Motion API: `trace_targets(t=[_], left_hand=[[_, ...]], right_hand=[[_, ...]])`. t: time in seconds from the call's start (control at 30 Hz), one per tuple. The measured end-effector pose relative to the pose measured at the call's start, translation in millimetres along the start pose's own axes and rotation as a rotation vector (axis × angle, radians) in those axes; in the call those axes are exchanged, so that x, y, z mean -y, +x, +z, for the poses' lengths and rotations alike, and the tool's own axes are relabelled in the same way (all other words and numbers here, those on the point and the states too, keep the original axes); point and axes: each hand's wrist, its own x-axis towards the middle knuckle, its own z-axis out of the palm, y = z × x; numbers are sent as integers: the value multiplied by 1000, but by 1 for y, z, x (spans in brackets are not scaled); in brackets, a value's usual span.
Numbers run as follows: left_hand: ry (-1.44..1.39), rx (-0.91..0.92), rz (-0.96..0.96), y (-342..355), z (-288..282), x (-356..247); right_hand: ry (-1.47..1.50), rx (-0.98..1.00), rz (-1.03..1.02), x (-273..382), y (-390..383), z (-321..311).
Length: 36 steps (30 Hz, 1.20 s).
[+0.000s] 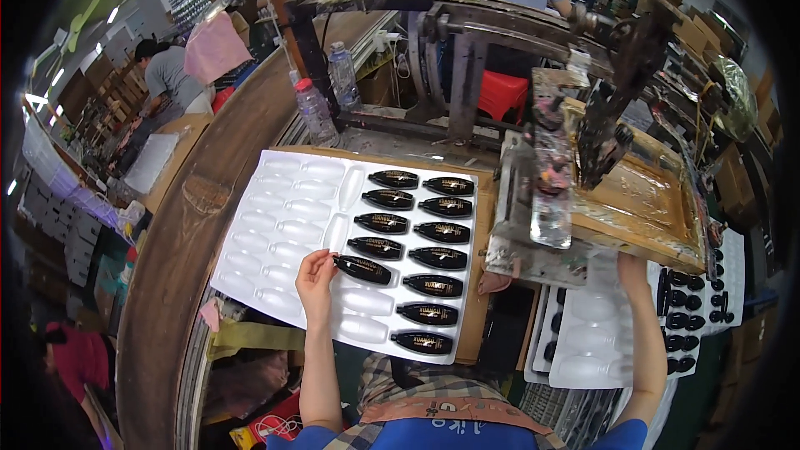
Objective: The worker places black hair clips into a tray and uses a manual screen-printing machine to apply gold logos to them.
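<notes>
Head view: left hand (315, 280) pinches glossy black piece (364, 271) by its narrow tip, at white tray (273, 307); best seated level, gold print (362, 267) untouched; right hand (631, 268) (mostly hidden by wooden frame (642, 243)), can't tell its grip

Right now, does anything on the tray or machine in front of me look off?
Nothing looks broken or spilled on the white tray, but the black piece in your left hand slants slightly more than the other black pieces. The machine's metal bracket has reddish smears, which look messy, perhaps old ink.
</notes>
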Motion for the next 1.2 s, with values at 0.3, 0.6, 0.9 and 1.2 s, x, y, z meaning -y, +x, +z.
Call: trace_targets(t=[0.3,0.6,0.9,1.2], left_hand=[[479,-30,196,-15,-3,3],[987,-60,614,-8,24,-18],[561,506,727,-3,165,-62],[439,674,878,58,235,-4]], right_hand=[[-431,-135,-59,-78,19,1],[-232,-118,49,-87,38,-25],[-254,-343,15,-21,6,-49],[263,-199,-74,81,-35,-70]])
